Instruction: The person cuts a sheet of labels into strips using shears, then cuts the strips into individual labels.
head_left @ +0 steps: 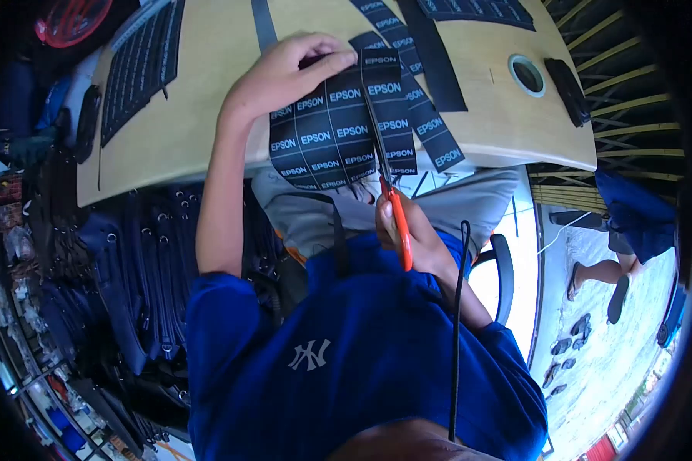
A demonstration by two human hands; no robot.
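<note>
My right hand (421, 234) is wrapped round the orange handles of a pair of scissors (397, 223). The dark blades point away from me and lie along a line between columns of a black sheet printed with EPSON labels (315, 138). At the sheet's far edge, my left hand (304, 69) pinches it between thumb and fingers. The sheet overhangs the front edge of the table, above my lap. A strip of labels (392, 123) lies to the right of the blades. Just beyond it, cut label strips (434, 134) rest on the tabletop.
The pale wooden table (192, 138) carries more label sheets (142, 69) at the left and a plain black strip (438, 69). A round grommet hole (527, 74) is at its right. Dark bags (142, 269) hang or lie below left. Another person's leg (596, 273) shows at right.
</note>
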